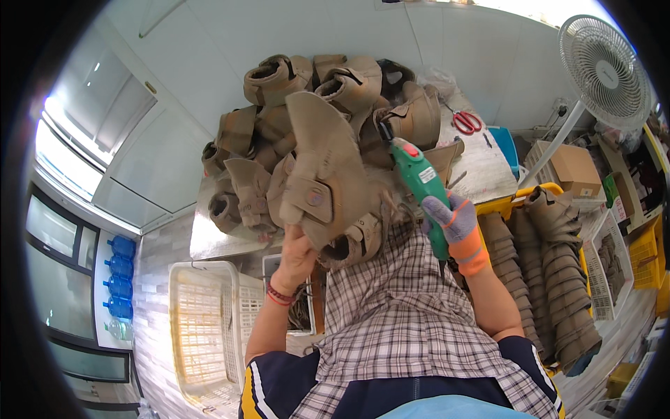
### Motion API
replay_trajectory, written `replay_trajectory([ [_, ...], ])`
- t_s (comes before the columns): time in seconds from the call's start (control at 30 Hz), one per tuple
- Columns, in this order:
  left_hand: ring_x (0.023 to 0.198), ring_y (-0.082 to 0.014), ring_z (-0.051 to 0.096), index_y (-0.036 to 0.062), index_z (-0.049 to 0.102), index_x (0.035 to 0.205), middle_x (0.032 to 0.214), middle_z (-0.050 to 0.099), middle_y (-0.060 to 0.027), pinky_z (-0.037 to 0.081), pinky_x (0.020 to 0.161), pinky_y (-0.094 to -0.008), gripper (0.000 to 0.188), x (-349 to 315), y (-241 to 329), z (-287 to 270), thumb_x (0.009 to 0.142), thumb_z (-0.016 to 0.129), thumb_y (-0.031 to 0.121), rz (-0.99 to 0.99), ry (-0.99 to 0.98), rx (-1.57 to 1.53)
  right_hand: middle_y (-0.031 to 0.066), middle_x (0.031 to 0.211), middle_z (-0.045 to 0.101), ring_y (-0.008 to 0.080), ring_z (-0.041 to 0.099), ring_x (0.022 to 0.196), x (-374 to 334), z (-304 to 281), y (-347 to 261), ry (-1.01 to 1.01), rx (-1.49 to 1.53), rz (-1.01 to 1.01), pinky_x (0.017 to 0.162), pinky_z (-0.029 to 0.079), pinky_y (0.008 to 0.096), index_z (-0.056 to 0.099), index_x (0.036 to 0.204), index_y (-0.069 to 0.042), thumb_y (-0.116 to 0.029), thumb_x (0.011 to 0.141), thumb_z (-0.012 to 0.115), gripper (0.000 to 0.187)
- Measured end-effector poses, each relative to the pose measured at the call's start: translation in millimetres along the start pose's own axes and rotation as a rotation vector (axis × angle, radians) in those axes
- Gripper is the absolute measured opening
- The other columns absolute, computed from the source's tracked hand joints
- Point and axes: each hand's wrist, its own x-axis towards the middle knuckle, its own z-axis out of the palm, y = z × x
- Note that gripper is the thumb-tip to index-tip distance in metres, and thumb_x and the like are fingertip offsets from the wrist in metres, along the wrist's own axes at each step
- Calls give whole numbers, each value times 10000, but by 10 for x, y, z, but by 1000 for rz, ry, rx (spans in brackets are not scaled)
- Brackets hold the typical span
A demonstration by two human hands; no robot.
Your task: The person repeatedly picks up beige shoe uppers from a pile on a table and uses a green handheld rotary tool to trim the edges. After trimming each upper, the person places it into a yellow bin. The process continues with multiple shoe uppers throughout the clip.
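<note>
My left hand (298, 253), bare with red bracelets at the wrist, grips the lower end of a tan padded piece (317, 164) with a curved flap and a round badge. It is held upright over the front of the table. My right hand (457, 230), in a grey and orange glove, is closed around a slim green hand-held power tool (417, 174) with a red switch and a dark narrow tip. That tip points up and left, apart from the held piece. Behind both hands lies a pile of similar tan pieces (279, 80), several rolled into tubes.
Red-handled scissors (466, 122) lie on the white worktable (488, 167). To the right, nested tan pieces (558, 272) fill a yellow crate (551, 188), near a standing fan (604, 73) and a cardboard box (576, 167). White plastic baskets (202, 269) stand at left.
</note>
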Motion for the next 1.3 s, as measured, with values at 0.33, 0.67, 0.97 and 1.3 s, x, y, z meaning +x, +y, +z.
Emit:
replay_trajectory([
  [0.33,946,-286,561,-24,592,1051,1032,577,-167,455,830,-342,255,2133,-339,-626,817,638,67,91,420,33,41,632,562,113,522,521,-76,-351,221,152,-39,-22,486,405,248,582,855,-3,-283,856,660,290],
  [0.67,943,-375,548,15,540,1085,1025,587,-196,442,824,-450,274,3184,-1626,176,817,593,42,-29,573,546,16,664,560,88,511,540,-220,-666,281,233,30,-10,507,394,222,595,887,5,-245,844,693,272],
  [0.97,817,-273,617,2,642,895,869,657,-153,487,722,-355,433,2003,-1256,2008,665,805,330,-430,-6,-158,11,664,563,83,510,540,-303,-845,404,332,56,2,496,386,216,599,888,-6,-262,847,696,277],
  [1.3,755,-117,622,-16,687,977,860,702,-62,508,700,-290,220,2507,-1007,2045,792,691,105,-314,18,-727,41,627,560,113,522,529,-301,-911,403,373,-11,-18,499,397,242,575,887,-22,-330,854,667,323],
])
